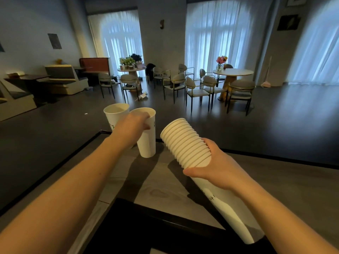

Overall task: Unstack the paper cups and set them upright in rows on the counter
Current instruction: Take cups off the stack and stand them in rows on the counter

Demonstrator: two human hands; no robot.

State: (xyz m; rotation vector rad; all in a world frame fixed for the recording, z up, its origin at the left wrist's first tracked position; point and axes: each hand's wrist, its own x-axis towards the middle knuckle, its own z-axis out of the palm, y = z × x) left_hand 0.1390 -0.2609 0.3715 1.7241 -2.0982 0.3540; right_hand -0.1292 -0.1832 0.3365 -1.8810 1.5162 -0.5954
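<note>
My right hand [218,166] grips a tilted stack of white paper cups [187,142] around its middle, rims pointing up and left, its base end reaching down toward the near edge. My left hand [134,125] holds a single white paper cup [147,142] by its upper wall, upright, with its base at or just above the grey counter [165,187]. Another white cup [115,112] stands upright just left of it at the counter's far corner, partly hidden by my left hand.
The counter has a black raised edge along its far and left sides, and a dark recess [146,228] sits near me. Beyond the counter lies a café room with round tables [233,72], chairs [197,90] and benches [62,79].
</note>
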